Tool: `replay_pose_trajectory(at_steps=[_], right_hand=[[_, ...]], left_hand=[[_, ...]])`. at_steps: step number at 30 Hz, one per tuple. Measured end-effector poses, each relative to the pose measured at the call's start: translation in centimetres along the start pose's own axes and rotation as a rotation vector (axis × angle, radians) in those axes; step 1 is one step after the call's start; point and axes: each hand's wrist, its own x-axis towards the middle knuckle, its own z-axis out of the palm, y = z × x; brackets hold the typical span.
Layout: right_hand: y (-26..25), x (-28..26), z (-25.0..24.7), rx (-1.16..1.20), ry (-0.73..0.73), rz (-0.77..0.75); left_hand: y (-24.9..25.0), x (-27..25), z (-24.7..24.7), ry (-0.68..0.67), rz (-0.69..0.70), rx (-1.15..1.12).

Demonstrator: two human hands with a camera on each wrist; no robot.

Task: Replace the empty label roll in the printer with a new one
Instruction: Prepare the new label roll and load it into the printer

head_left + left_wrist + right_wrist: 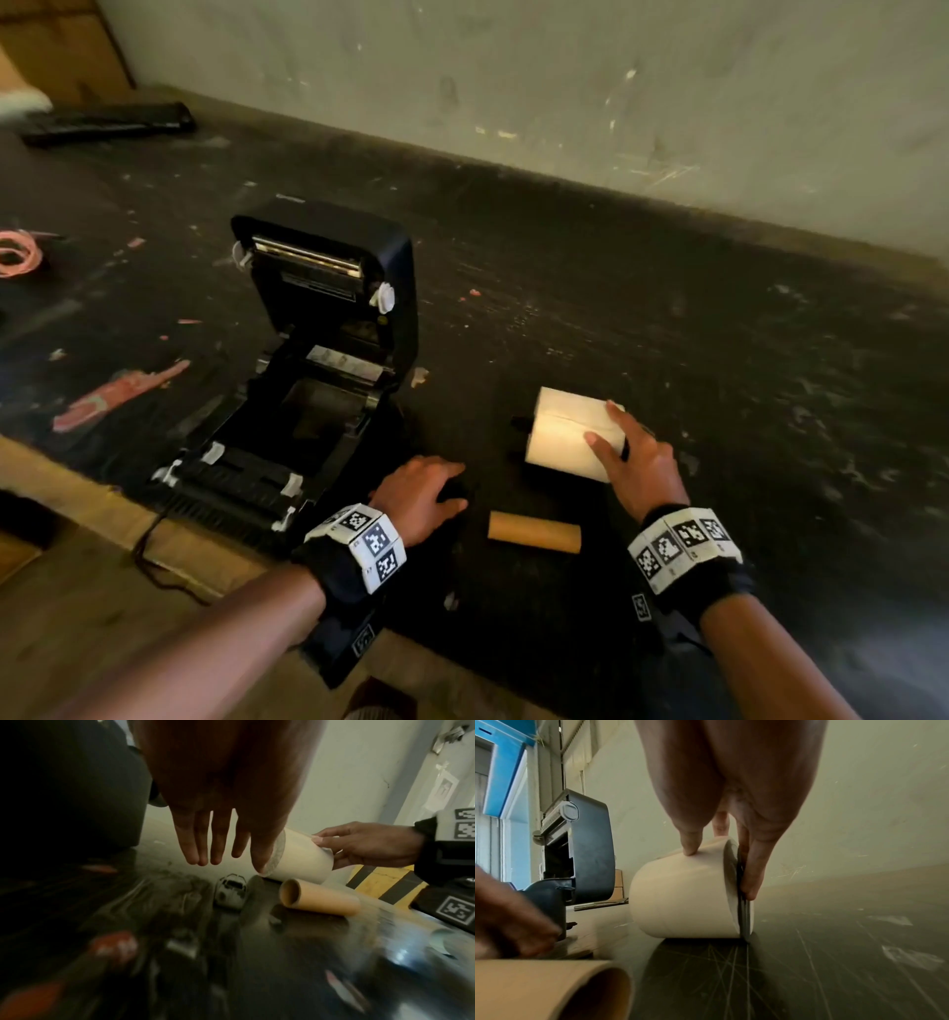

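Observation:
The black label printer [308,370] stands open with its lid tipped back and its roll bay empty. To its right the new white label roll [560,437] lies on its side on the dark table. My right hand [606,426] grips it, thumb on the paper and fingers [754,870] against a black end disc [745,914]. The empty brown cardboard core [534,532] lies in front of the roll. My left hand [452,488] hovers with straight fingers [216,845] over a small black part [231,892] on the table and holds nothing.
The table [719,360] is dark and scuffed, with pink scraps [118,395] at the left and a pale wall [565,77] behind. A black keyboard [108,123] lies far back left. The printer's cable [154,560] runs over the table's front edge.

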Motion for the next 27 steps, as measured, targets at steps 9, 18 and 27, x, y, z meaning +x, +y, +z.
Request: replay_pose_trajectory(at_steps=[9,18,27], right_hand=[[-0.3,-0.8,0.1,0.018,0.011,0.005],[-0.5,-0.7,-0.2,0.017,-0.014,0.037],[-0.7,0.0,-0.6,0.006,-0.028,0.051]], left_hand=[[0.1,-1.1,1.7,0.024,-0.048,0.133],[0.1,1.7,1.0,-0.002,-0.156,-0.083],[1.3,5.5,-0.8,0.167,-0.113,-0.375]])
